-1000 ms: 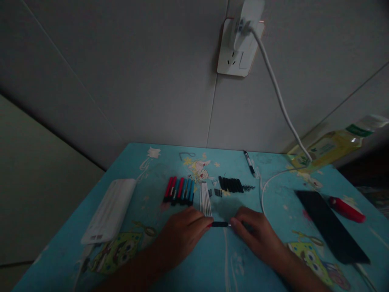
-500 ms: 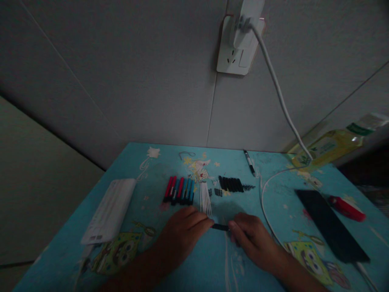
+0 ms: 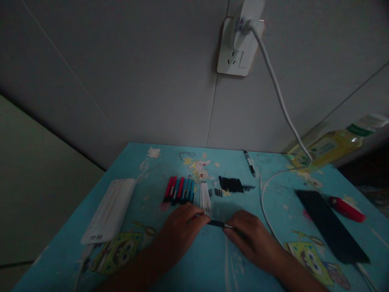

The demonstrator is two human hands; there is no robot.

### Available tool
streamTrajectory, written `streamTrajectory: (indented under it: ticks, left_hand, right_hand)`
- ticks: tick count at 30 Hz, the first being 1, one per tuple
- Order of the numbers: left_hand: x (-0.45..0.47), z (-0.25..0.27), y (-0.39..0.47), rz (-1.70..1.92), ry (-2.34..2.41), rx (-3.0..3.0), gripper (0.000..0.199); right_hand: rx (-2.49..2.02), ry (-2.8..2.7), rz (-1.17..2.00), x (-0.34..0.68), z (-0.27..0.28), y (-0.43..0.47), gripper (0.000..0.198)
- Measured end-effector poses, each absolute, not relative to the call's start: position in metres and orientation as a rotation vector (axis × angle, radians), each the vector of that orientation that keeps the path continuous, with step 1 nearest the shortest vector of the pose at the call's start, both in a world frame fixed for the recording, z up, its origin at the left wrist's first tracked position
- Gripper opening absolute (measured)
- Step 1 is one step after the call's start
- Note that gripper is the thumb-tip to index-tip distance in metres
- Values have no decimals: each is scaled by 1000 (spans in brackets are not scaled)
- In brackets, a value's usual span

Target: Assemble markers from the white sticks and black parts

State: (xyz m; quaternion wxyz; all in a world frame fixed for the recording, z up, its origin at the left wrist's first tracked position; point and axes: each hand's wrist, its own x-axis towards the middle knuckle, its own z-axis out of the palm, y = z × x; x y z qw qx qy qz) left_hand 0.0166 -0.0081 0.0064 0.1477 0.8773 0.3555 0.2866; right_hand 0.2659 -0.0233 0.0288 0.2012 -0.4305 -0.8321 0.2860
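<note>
Can now see a silvery tip (image 3: pixel 229 226), hidden half a second ago, on the black pen (image 3: pixel 216 223) toward six o'clock, clasped by the left hand (image 3: pixel 179 228) and met by the narrowed right hand (image 3: pixel 251 235), cannot tell if pinched. Cannot read the bottle (image 3: pixel 342 142) label at three o'clock; leaves bare tablecloth (image 3: pixel 209 263) at six.

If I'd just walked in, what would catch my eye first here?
Probably the two hands at the front middle of the bright blue table: the left hand grips a dark pen, with the right hand at its pale tip. Just beyond lies a row of pink and blue pen parts. A bottle of yellow liquid leans at the far right.
</note>
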Motion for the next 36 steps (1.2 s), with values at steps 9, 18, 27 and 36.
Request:
streamTrajectory:
  ticks: [9,18,27,36]
  left_hand:
    - [16,5,-8,834,998,2553,22]
    - [16,7,-9,803,1009,2551,20]
    - [18,6,-10,762,956,2549,24]
    - [17,2,-16,517,1046,2573,14]
  right_hand:
    - [-1227,-2442,783,268,24,-23,25]
    - [-1254,-2353,796,267,26,-23,20]
    - [-1081,-2309,692,271,25,-18,21]
    - [-936,-2427,585,269,22,-21,25]
